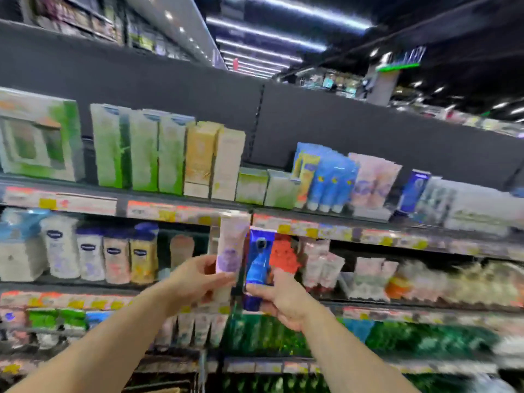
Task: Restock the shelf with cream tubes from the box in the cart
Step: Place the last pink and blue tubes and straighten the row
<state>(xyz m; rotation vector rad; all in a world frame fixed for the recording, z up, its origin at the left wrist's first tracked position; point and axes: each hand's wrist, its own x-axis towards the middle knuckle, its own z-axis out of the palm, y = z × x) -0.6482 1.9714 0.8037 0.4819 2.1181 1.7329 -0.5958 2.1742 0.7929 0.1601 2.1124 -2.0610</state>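
Left hand [195,282] clamps pale tube [231,251], right hand [279,300] clamps blue tube [259,263] near its cap, both before the middle shelf [397,236]; probably light, soft, squashy, so grip low.

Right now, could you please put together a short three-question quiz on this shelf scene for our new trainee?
1. True or false: the left hand holds a pale tube with a purple label.
2. Which colour is the tube in the right hand? A) green B) blue C) yellow
3. Fill in: on the top shelf, the blue tubes stand with their caps pointing ____.

Key
1. True; its grip pinches the tube low down.
2. B, blue.
3. Down.
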